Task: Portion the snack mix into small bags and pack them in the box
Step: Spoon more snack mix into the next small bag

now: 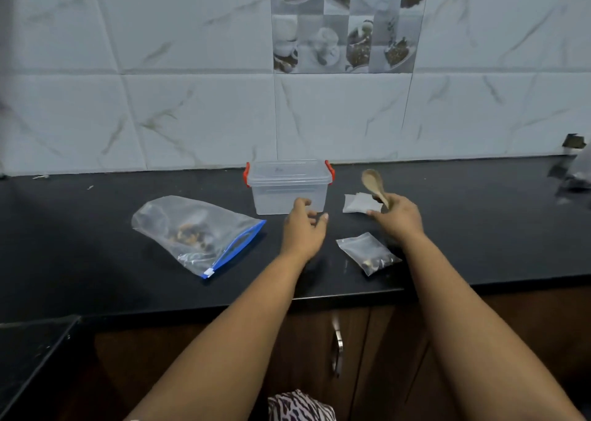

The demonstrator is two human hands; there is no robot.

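On the black counter there is one clear lidded box, one large zip bag of snack mix, one filled small bag, one wooden spoon and a small stack of empty bags, count unclear.

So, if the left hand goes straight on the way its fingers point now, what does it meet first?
Most likely the clear box: the left hand is open and points at its front wall, seemingly just short of it, though depth is hard to judge.
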